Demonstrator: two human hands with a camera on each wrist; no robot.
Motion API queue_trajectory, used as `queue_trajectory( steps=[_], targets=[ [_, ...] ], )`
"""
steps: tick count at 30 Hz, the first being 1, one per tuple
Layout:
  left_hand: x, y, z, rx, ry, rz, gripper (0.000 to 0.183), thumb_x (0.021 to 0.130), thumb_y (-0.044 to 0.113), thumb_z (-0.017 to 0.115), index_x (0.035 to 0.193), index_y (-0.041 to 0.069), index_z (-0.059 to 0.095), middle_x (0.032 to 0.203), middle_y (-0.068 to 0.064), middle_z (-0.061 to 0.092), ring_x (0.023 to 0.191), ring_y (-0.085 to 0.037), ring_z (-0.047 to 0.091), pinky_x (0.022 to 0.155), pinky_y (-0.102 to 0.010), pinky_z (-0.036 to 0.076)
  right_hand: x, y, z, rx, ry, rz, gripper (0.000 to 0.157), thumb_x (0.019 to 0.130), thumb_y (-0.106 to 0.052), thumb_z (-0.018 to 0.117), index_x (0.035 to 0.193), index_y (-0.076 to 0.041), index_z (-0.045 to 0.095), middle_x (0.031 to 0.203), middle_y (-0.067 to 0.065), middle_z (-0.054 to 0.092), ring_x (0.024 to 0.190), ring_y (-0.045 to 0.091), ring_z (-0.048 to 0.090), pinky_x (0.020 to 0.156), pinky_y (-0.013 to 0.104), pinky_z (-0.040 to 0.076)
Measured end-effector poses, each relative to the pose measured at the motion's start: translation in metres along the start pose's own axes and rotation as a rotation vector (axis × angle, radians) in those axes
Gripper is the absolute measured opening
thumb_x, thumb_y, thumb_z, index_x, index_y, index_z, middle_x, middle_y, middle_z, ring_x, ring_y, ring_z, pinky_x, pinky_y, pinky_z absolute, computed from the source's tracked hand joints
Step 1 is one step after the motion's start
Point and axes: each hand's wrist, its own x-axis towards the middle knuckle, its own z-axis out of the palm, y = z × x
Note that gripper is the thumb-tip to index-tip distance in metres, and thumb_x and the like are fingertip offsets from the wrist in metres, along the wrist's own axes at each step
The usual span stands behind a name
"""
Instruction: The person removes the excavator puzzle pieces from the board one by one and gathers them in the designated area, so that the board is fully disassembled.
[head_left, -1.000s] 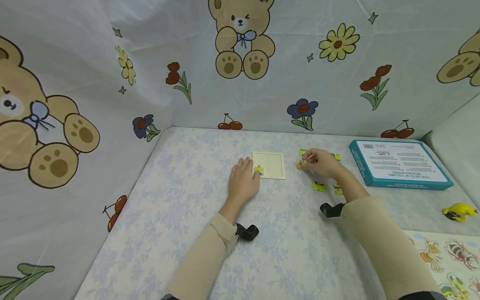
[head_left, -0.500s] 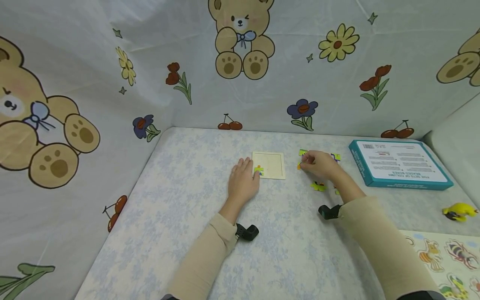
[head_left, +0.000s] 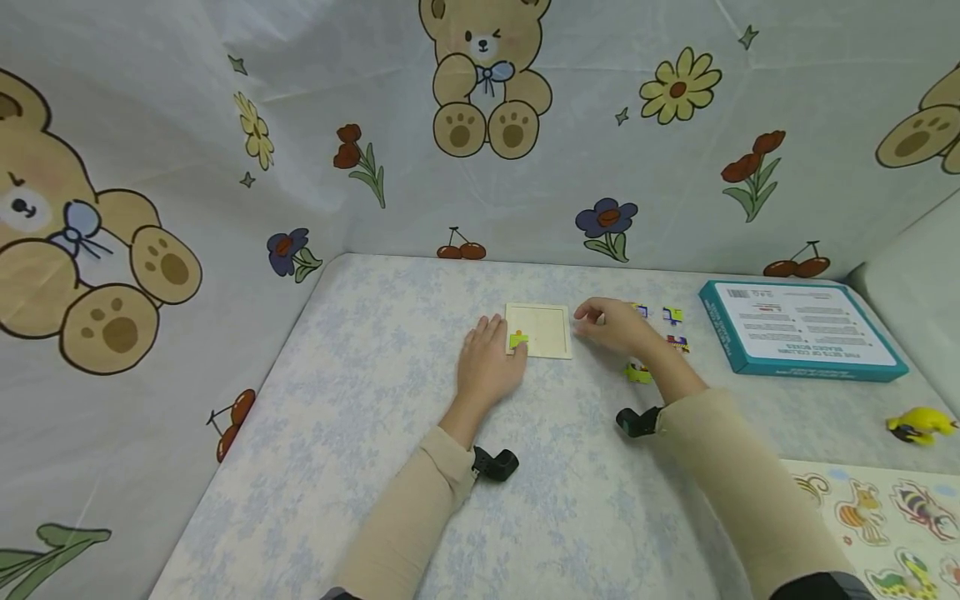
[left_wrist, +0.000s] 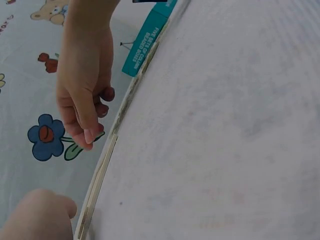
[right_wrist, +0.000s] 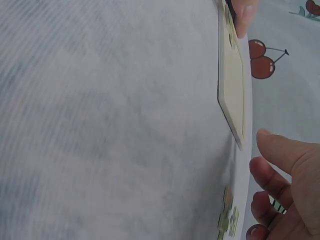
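Near the table's middle my left hand (head_left: 487,358) rests flat at the left edge of a small square wooden puzzle tray (head_left: 551,329). Its thumb lies at a yellow-green puzzle piece (head_left: 517,340) in the tray's lower left corner. My right hand (head_left: 618,327) hovers just right of the tray, fingers loosely bent. In the right wrist view, a gap shows between thumb and index finger, with nothing seen in it. Beyond and below that hand lie loose puzzle pieces, one at the back (head_left: 672,315) and one in front (head_left: 639,372). The hand may hide others.
A teal box (head_left: 806,329) with a white printed face lies at the back right. In front of it are a yellow toy animal (head_left: 921,425) and a sheet of insect pictures (head_left: 873,517). A curtain printed with bears (head_left: 487,92) hangs behind the table.
My right hand has moved left from among the loose pieces toward the tray, uncovering several of them. The left thumb has shifted slightly right; the left hand otherwise stays in place.
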Motion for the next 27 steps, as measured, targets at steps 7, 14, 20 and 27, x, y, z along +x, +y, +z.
queue_trajectory(
  steps=[7, 14, 20, 27],
  targets=[
    [0.001, -0.001, 0.001, 0.057, -0.011, 0.004, 0.092, 0.087, 0.068, 0.052, 0.155, 0.01, 0.033, 0.163, -0.003, 0.032, 0.154, -0.024, 0.02, 0.127, -0.041, 0.018, 0.009, -0.02, 0.015, 0.04, -0.027, -0.063, 0.023, 0.097, -0.023, 0.064, 0.116, -0.01, 0.067, 0.102, 0.009, 0.061, 0.085, 0.023, 0.053, 0.072, 0.032, 0.045],
    [0.001, -0.002, 0.0, 0.088, -0.015, 0.015, 0.095, 0.086, 0.07, 0.054, 0.156, 0.01, 0.032, 0.163, -0.003, 0.031, 0.155, -0.023, 0.019, 0.126, -0.042, 0.019, 0.017, -0.04, 0.03, 0.039, -0.078, -0.121, 0.027, 0.096, -0.022, 0.065, 0.12, -0.009, 0.067, 0.102, 0.009, 0.063, 0.083, 0.02, 0.053, 0.073, 0.03, 0.045],
    [0.002, -0.002, 0.001, 0.104, -0.011, 0.024, 0.095, 0.086, 0.071, 0.053, 0.155, 0.01, 0.033, 0.162, -0.003, 0.033, 0.154, -0.024, 0.02, 0.126, -0.042, 0.02, 0.022, -0.057, 0.039, -0.004, -0.13, -0.172, 0.031, 0.094, -0.023, 0.067, 0.122, -0.009, 0.068, 0.1, 0.009, 0.063, 0.088, 0.022, 0.055, 0.078, 0.035, 0.046],
    [0.003, -0.004, 0.002, 0.112, -0.007, 0.028, 0.095, 0.085, 0.07, 0.055, 0.155, 0.01, 0.034, 0.162, -0.004, 0.034, 0.154, -0.024, 0.022, 0.126, -0.042, 0.021, 0.024, -0.068, 0.045, -0.004, -0.141, -0.159, 0.034, 0.089, -0.023, 0.074, 0.117, -0.005, 0.068, 0.11, 0.012, 0.067, 0.104, 0.026, 0.061, 0.094, 0.042, 0.051]
  ],
)
